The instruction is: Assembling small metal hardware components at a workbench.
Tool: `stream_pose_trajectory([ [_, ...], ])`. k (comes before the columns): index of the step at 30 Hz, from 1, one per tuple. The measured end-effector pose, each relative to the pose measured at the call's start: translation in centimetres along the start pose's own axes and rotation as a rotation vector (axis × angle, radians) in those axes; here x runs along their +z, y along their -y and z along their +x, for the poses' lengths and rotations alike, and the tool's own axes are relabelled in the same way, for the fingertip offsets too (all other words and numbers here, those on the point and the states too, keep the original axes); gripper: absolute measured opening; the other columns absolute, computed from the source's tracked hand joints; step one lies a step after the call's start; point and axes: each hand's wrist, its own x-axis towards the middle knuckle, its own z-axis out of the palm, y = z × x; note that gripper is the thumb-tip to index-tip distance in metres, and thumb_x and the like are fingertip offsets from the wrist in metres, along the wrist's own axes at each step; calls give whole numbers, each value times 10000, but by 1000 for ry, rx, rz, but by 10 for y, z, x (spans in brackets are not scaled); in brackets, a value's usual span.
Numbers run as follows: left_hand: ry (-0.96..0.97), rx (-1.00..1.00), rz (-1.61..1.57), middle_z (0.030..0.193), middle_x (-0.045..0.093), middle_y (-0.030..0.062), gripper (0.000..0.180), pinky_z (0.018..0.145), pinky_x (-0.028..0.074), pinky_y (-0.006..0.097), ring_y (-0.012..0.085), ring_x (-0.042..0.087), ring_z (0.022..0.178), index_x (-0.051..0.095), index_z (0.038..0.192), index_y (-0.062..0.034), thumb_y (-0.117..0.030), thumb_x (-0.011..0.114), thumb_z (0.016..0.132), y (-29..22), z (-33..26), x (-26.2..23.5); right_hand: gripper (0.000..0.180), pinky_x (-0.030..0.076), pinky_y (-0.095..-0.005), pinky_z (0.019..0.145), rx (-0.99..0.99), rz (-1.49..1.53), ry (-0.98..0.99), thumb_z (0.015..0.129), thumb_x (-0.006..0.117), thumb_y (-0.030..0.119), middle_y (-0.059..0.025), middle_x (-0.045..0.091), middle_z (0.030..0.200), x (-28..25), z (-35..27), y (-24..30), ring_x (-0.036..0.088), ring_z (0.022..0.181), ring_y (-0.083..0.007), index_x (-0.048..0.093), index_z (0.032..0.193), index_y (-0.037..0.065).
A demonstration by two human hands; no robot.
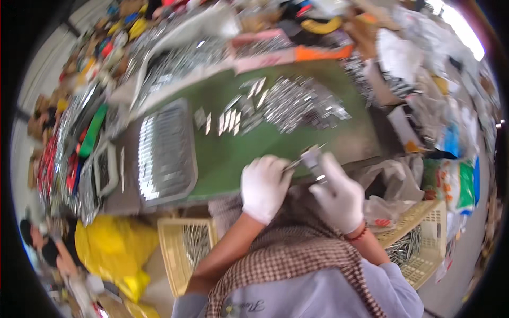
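Observation:
Both hands wear white gloves and meet over the near edge of a green tabletop point(233, 161). My left hand point(265, 185) is closed around a thin dark metal piece whose tip points right. My right hand point(339, 196) is closed on a small shiny metal piece point(316, 168), held between thumb and fingers. The two held pieces touch or nearly touch; blur hides their exact kind. Beyond my hands lies a heap of short, flat silvery metal pieces point(297, 103), with several loose ones to its left. A clear plastic tray point(193, 164) filled with rows of silvery pieces stands left of my hands.
A pink box point(265, 59) and a long white-rimmed tray point(139, 87) of metal parts line the far edge. Below the table, cream crates point(165, 249) hold metal pieces on both sides. A yellow bag point(114, 249) lies lower left, near another person point(63, 254). Plastic bags point(387, 183) hang at right.

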Motion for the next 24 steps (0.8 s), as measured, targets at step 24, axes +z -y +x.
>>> stream_pose_trajectory([
  [24,153,-33,172,876,620,54,103,767,485,412,258,631,891,663,790,-120,-220,683,800,-6,-3,4,289,494,-448,936,-186,-540,-154,977,627,131,-176,671,1161,-9,51,-94,627,1068,-354,686,1251,61],
])
